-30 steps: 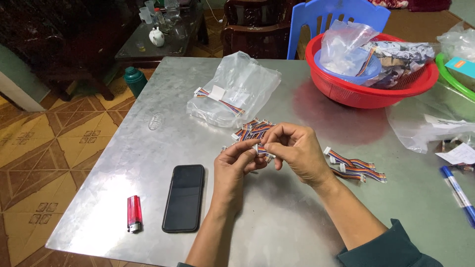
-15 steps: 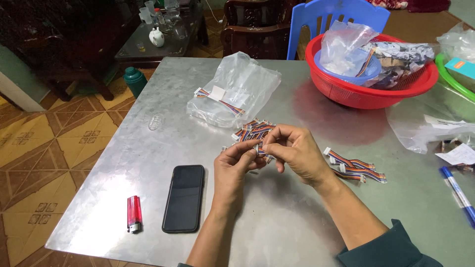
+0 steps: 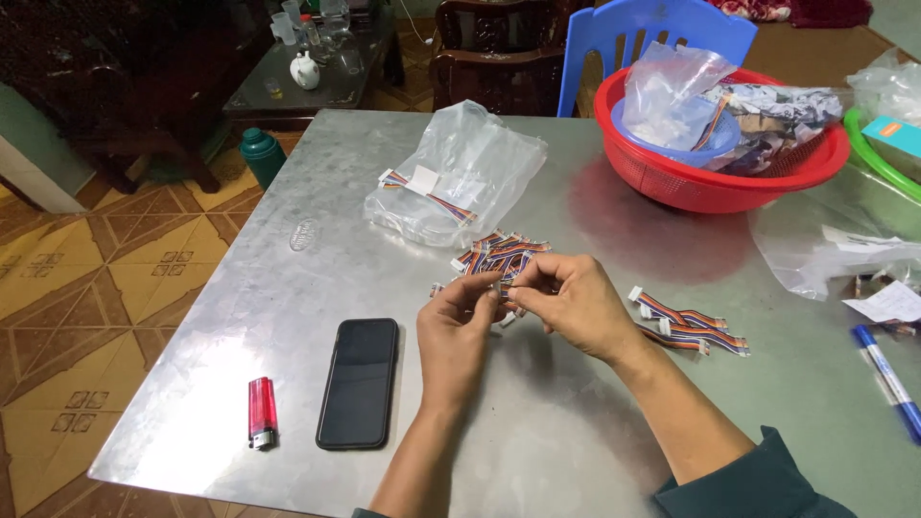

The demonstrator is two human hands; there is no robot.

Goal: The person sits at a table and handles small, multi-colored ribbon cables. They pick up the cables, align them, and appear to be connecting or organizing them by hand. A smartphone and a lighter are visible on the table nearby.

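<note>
Both my hands meet above the middle of the metal table [image 3: 288,317]. My left hand [image 3: 459,331] and my right hand [image 3: 576,302] pinch the same short multicoloured ribbon cable [image 3: 487,280] with white connectors, one end in each. Just behind my fingers lies a pile of the same cables [image 3: 504,251]. A few more cables [image 3: 686,321] lie to the right of my right wrist. A clear plastic bag [image 3: 460,177] with cables inside lies farther back.
A black phone [image 3: 360,382] and a red lighter [image 3: 261,412] lie near the front left. A red basket [image 3: 710,187] with bags and a blue bowl stands at the back right. Blue pens [image 3: 887,374], paper and plastic bags sit at the right edge. A blue chair [image 3: 662,29] stands behind.
My fingers have shifted slightly on the cable; the hands stay in the same place. Nothing else has moved.
</note>
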